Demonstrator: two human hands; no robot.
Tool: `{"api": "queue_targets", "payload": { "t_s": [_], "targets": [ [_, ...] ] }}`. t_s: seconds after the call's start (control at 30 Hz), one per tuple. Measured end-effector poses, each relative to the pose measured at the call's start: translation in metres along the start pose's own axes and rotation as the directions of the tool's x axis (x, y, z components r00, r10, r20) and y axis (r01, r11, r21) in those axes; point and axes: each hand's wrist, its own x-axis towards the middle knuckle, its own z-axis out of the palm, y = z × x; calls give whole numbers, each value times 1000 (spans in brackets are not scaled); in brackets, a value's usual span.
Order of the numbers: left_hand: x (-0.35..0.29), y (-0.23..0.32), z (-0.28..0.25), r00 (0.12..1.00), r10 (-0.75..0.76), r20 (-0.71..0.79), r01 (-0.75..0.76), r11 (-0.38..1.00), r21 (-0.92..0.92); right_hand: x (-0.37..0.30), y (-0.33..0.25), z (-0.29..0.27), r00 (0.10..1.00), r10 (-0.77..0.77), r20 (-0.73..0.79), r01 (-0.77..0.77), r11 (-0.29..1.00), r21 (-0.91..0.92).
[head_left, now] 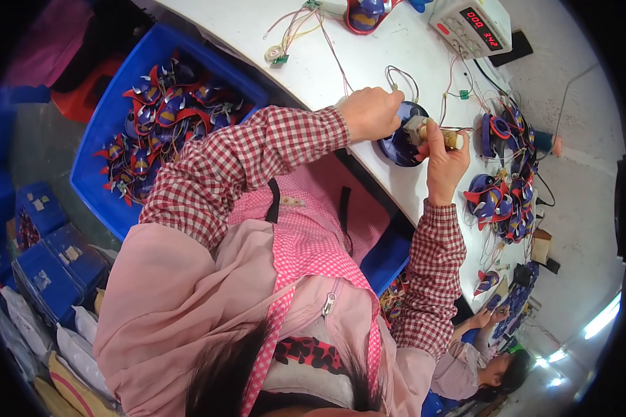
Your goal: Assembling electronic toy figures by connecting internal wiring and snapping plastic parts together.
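My left hand (372, 115) is closed in a pinch beside a dark blue round shell (399, 148) on the white table. A dark looped wire (416, 78) runs to its fingertips and seems gripped there. My right hand (446, 165) is closed around a small part with a pale grey block (415, 128) and a yellowish cylindrical end (454, 141), held over the shell. The shell's inside is partly hidden by that part and my fingers.
A blue bin (94, 163) of red-and-purple toy pieces stands at left. A power supply (470, 29) sits on the table (313, 66) at the back. Wired toy pieces (490, 198) are heaped at right. Another person (480, 372) works at lower right.
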Motion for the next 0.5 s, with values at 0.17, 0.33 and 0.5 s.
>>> {"api": "queue_targets", "payload": {
  "t_s": [0.17, 0.33, 0.5],
  "targets": [
    [-3, -2, 2, 1000, 2, 7, -2, 1000, -7, -7, 10, 4, 992, -124, -1, 124, 990, -67],
    [-5, -1, 6, 1000, 8, -1, -8, 1000, -17, -10, 22, 7, 668, -730, 143, 665, 500, -554],
    [-8, 4, 6, 998, -15, -60, 10, 997, -77, -21, 16, 12, 790, -597, 139, 558, 606, -567]
  ]
}}
